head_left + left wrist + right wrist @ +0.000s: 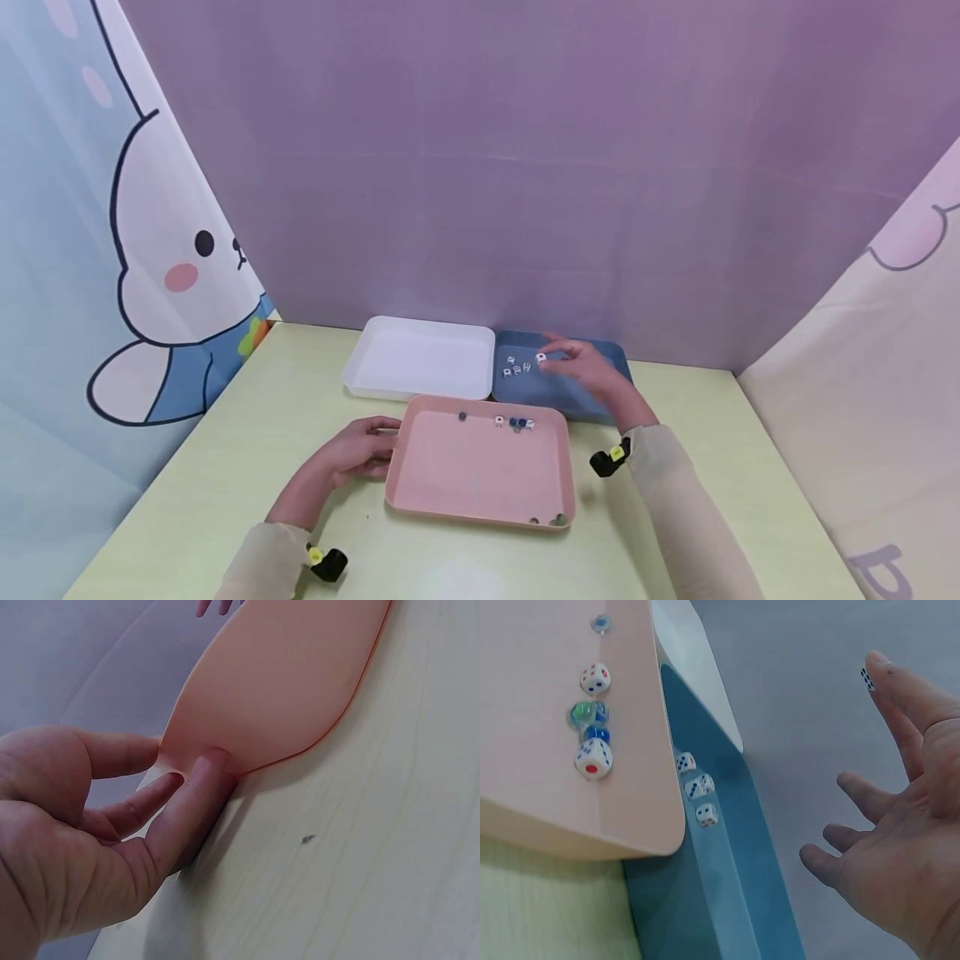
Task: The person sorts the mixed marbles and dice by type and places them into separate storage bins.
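A white die [541, 357] is pinched between the thumb and index finger of my right hand [592, 372], over the blue tray [596, 408]. That die [867, 679] shows dark pips at the fingertips in the right wrist view, with the other fingers spread. Several more dice [699, 786] lie in the blue tray. My left hand [358, 451] holds the pink tray [480, 477] by its left side, its fingers [199, 799] at the rim. Glass marbles [585, 714] and white dice [593, 759] sit along the pink tray's far side; a few marbles [559, 519] are in its near right corner.
A white tray [423, 358] stands at the back left, side by side with the blue one. The pink tray is in front of both on the pale wooden table [225, 467]. A purple cloth [480, 167] hangs behind, with printed curtains [60, 333] at the sides.
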A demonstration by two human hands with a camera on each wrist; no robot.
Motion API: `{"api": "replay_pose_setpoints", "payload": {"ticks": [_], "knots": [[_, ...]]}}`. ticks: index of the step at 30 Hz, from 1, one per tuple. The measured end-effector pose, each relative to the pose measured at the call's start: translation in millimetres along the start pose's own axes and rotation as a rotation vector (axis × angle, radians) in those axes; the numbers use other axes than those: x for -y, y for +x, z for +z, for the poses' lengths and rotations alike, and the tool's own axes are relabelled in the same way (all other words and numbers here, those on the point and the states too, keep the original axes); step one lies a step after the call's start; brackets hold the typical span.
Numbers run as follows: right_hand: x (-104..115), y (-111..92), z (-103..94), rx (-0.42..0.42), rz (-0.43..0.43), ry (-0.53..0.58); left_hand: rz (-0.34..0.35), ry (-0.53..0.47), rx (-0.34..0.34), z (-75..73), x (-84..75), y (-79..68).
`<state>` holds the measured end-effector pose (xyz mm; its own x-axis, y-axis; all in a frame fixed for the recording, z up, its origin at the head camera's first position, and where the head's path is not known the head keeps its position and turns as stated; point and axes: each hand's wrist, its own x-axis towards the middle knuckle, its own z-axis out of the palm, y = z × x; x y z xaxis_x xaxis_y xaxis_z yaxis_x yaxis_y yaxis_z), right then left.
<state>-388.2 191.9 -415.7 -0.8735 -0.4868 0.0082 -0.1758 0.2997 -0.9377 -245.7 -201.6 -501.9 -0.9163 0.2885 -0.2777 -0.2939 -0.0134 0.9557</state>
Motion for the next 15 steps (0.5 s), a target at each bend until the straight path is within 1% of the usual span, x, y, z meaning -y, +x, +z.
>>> {"api": "replay_pose_setpoints", "payload": {"ticks": [7,11,15], "knots": [[-12,7,-9.8,-0.042,0.018,0.001,0.016,-0.003,-0.005,-0.6,1.5,-0.2],[-23,9,-16.1,-0.054,0.047,0.005,0.014,0.004,-0.02,-0.7,2.9,0.3],[-34,10,-22.2,-0.076,0.087,0.007,0.01,-0.001,-0.012,-0.4,4.7,0.8]]}}
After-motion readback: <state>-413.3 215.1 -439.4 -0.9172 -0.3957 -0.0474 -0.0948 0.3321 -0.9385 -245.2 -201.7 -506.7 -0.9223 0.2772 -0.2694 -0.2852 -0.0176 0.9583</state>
